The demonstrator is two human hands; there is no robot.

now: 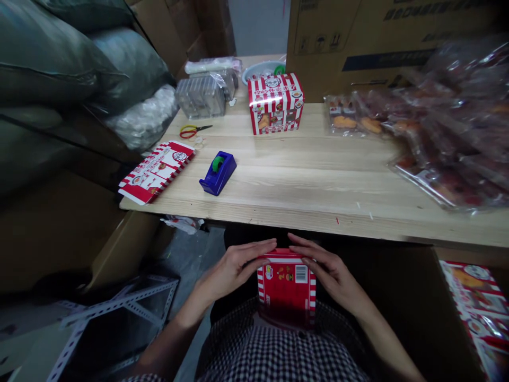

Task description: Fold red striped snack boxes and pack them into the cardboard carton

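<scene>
A red box with white-striped sides (284, 286) is held upright against my lap, below the table's front edge. A barcode and small food pictures show on the face toward me. My left hand (240, 265) grips its upper left corner, fingers along the top edge and thumb on the near face. At the upper right corner my right hand (328, 268) holds it the same way. The box's far side is hidden. On the table beyond stand a blue tape dispenser (218, 172) with green tape and a flattened red-and-white carton (158, 172).
A folded-up striped box (275, 103) stands at the table's back. Scissors (193, 131) lie left, near wrapped plastic packs (201, 97). Clear-bagged food toys (437, 132) pile up right, before a large cardboard box (385, 48). More printed packages (477, 302) sit low right.
</scene>
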